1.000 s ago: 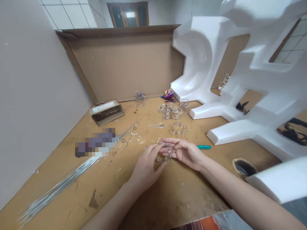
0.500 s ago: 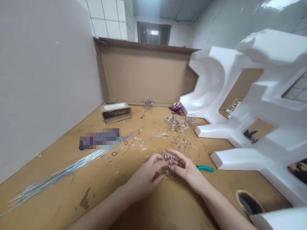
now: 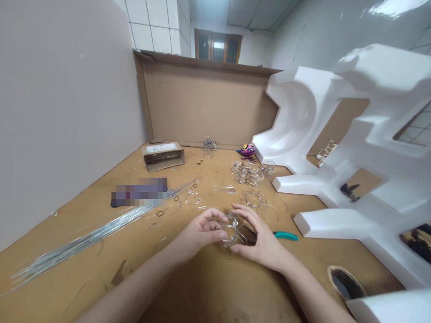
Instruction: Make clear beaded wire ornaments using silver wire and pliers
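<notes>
Between my hands is a ring of silvery wire with clear beads point(image 3: 234, 223), held up on its side above the table. From the left, the thumb and curled fingers of my left hand point(image 3: 201, 231) grip its edge. My right hand point(image 3: 261, 240) spans the other side, forefinger near the top and thumb near the bottom, with loose wire ends showing inside its curve. Pliers with a teal handle point(image 3: 286, 236) lie just right of my right hand, their front end partly hidden behind it. Beyond the hands rests another beaded wire ring point(image 3: 254, 200).
A bundle of straight wires point(image 3: 101, 237) stretches across the left, beside a blurred purple item point(image 3: 139, 193). Farther back are an open cardboard box point(image 3: 164, 158), a tangle of wire pieces point(image 3: 249, 172) and a colourful ball-shaped thing point(image 3: 248, 149). White foam packing point(image 3: 323, 223) borders the right.
My hands have spread apart a little, and the beaded wire ring has turned so that its round opening shows. My right fingers are opened wider around it.
</notes>
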`<control>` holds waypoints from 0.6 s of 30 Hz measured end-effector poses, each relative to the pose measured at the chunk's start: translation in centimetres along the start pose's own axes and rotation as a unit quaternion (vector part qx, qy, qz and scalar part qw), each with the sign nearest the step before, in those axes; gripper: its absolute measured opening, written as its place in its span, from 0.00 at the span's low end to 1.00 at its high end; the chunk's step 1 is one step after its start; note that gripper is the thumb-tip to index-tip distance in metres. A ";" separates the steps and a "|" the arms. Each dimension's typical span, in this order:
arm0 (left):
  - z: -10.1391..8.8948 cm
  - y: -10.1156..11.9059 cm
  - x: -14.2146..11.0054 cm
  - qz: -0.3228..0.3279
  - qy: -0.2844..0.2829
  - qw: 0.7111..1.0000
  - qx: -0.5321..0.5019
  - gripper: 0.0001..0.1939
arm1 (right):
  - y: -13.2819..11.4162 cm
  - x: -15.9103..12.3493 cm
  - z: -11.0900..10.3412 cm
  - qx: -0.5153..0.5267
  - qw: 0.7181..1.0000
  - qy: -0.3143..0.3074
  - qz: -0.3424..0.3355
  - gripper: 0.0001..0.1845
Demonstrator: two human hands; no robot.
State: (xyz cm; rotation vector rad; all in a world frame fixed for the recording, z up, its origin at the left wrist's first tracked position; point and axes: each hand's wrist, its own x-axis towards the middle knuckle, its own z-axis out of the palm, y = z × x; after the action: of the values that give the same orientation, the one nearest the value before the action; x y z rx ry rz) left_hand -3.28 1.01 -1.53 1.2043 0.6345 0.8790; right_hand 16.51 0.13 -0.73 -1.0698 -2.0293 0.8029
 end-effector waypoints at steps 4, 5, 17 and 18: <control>-0.1 0.2 -0.1 0.003 -0.010 0.998 -0.058 0.14 | 0.3 0.1 -0.3 0.045 0.998 0.032 0.006 0.24; -0.1 0.2 -0.2 0.000 -0.009 0.998 -0.069 0.14 | 0.4 0.1 -0.3 0.056 0.998 0.033 0.011 0.23; -0.1 -0.3 0.1 -0.026 0.029 0.992 -0.117 0.11 | -0.2 -1.2 1.4 -0.092 0.995 0.023 -0.041 0.55; -0.1 -0.3 0.0 -0.024 0.032 0.992 -0.118 0.11 | -0.3 -1.2 1.4 -0.099 0.994 0.028 -0.044 0.53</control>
State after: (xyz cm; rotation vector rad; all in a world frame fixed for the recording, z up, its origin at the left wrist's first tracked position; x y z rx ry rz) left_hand -3.28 1.07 -1.80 0.9489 0.5907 0.9270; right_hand 15.72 -1.32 -1.65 -1.0899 -2.1254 0.5284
